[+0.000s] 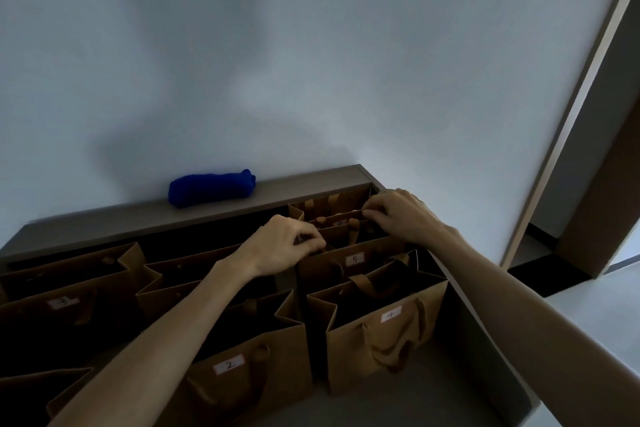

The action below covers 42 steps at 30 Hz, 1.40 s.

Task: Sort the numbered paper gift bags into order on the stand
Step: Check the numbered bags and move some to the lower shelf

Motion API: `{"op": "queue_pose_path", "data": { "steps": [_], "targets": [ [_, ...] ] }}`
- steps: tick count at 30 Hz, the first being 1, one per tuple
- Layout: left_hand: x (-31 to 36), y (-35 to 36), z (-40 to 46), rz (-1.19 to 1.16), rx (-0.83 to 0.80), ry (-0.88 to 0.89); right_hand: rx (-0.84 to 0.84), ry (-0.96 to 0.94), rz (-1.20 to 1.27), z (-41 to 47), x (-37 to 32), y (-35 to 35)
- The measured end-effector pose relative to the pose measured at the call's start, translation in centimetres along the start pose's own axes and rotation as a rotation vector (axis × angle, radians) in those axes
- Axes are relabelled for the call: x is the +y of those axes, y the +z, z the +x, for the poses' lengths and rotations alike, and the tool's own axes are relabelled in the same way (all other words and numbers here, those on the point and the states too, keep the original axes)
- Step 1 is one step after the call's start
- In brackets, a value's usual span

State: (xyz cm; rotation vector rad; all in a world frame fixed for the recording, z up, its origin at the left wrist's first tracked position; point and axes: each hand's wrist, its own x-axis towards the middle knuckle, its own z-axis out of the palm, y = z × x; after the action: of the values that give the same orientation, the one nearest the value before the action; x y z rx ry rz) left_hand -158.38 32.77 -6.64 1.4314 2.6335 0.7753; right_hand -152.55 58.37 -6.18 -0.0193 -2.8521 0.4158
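Observation:
Several brown paper gift bags with white number labels stand on a grey stand [478, 340]. Bag 2 [242, 378] is at the front middle, bag 4 [384, 333] to its right, and bag 5 [349, 262] behind bag 4. A bag with a dim label [65, 302] stands at the left. Behind bag 5 is a smaller bag [341, 227] whose label is partly hidden. My left hand [284, 246] pinches that bag's left top edge. My right hand [398, 215] pinches its right top edge.
A blue rolled cloth [211, 189] lies on the stand's back ledge [138, 218] against the white wall. Another brown bag [329, 204] stands at the far right back. A door frame [561, 135] rises on the right, with floor beyond it.

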Motion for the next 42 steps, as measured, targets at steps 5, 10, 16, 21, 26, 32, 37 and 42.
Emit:
{"op": "queue_pose_path", "data": {
  "steps": [5, 10, 16, 21, 26, 32, 37, 42],
  "targets": [
    [-1.1, 0.0, 2.7, 0.114, 0.215, -0.12, -0.04, 0.016, -0.1, 1.7, -0.2, 0.3],
    [-2.4, 0.1, 4.7, 0.04, 0.222, -0.35, -0.06, 0.009, -0.158, 1.7, 0.2, 0.8],
    [-2.1, 0.6, 3.9, -0.012, 0.12, -0.277, -0.102, -0.033, -0.178, -0.1, 1.2, 0.0],
    [-1.2, 1.5, 2.9, -0.032, 0.077, -0.215, -0.119, -0.055, -0.134, -1.5, 1.8, -0.4],
    [-1.2, 1.3, 3.4, -0.004, 0.094, -0.241, -0.13, -0.063, -0.139, -1.2, 1.8, -0.6],
    [-2.0, 1.0, 5.3, 0.045, 0.065, -0.314, -0.123, -0.04, -0.136, -0.3, 1.4, -0.3],
    [-3.1, 0.9, 6.7, 0.085, 0.037, -0.399, -0.084, -0.019, -0.102, 0.5, 1.4, 0.2],
    [-3.5, 1.0, 6.1, 0.095, 0.127, -0.397, 0.012, -0.028, -0.055, 0.3, 1.9, 0.0]
  ]
}}
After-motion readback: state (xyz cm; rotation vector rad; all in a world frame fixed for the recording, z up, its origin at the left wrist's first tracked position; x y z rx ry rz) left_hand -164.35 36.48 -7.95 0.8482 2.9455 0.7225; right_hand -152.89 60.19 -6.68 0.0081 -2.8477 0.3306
